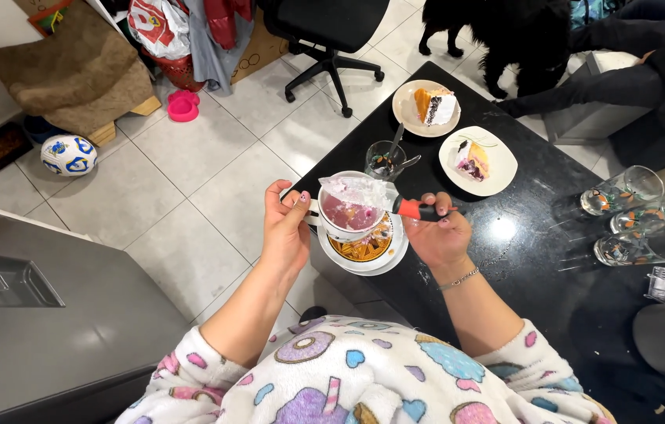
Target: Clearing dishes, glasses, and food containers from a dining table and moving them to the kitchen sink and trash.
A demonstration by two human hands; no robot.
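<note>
My left hand (pixel 285 228) grips the rim and handle side of a white cup (pixel 346 213) holding something pinkish-purple. Under the cup is a stack of patterned plates (pixel 369 250) at the corner of a black table (pixel 536 259). My right hand (pixel 438 232) holds a knife with a red and black handle (pixel 419 209). Its blade (pixel 357 190) is smeared with white cream and lies across the cup's top.
Two plates with cake slices (pixel 426 107) (pixel 477 160) and a small glass with a spoon (pixel 385 159) sit farther back. Three tumblers (pixel 638 216) stand right. A seated person (pixel 630 74), a black dog (pixel 517 35), an office chair (pixel 331 31) and a ball (pixel 69 155) are around.
</note>
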